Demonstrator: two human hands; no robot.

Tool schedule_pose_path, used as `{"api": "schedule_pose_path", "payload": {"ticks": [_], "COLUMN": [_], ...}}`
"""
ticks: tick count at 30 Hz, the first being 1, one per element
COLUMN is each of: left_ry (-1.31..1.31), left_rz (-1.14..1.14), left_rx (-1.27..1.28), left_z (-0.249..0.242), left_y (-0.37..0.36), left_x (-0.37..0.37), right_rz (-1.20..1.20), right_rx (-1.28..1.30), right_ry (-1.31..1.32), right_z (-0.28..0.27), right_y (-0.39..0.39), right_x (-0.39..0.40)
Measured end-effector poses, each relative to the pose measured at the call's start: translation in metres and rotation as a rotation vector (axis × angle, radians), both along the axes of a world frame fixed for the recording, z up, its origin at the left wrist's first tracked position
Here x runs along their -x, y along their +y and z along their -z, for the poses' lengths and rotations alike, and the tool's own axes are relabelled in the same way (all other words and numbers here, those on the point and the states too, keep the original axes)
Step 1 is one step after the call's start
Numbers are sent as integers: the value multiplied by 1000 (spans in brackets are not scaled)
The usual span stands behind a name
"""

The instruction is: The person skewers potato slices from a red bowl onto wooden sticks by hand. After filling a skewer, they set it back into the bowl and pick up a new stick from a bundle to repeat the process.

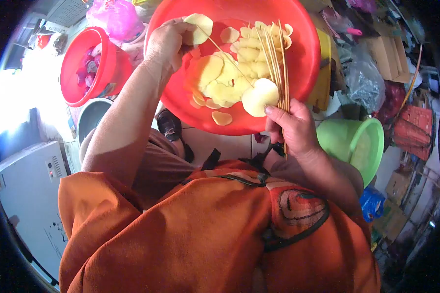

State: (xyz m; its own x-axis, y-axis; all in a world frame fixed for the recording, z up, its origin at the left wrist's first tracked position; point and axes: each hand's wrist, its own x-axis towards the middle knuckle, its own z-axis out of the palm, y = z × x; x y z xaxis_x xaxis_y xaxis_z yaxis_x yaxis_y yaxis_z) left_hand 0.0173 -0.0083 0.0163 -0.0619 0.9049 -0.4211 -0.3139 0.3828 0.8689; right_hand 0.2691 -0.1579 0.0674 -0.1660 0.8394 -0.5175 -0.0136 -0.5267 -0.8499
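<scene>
My left hand (170, 45) pinches a thin round potato slice (198, 28) over the left side of a large red basin (305, 63). A single skewer (224, 53) runs slantwise from that slice to another potato slice (260, 97) by my right hand. In my right hand (297, 123), a bundle of wooden skewers (275, 63) is gripped at its lower part, the thumb beside the second slice. Below lie loose potato slices (220, 90) in the basin. Several skewered rows of slices (252, 46) rest at its far right side.
To the left stands a red bucket (66, 73) with purple-red pieces in it, near a grey basin (89, 113) and a pink plastic bag (113, 17). A green bucket (371, 146) is at my right. Beyond it are cardboard (388, 56) and a red crate (414, 131).
</scene>
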Motion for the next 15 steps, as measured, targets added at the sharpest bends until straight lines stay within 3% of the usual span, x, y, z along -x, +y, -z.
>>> {"api": "schedule_pose_path", "payload": {"ticks": [6,15], "left_ry": [-6,-3], "left_rz": [-145,-140], "left_rx": [-53,-122], "left_z": [-7,-15], "left_y": [4,4], "left_x": [6,7], "right_rz": [6,7], "right_rx": [-13,26], "right_ry": [43,9], "right_z": [-6,-5], "right_y": [2,2], "right_x": [5,3]}}
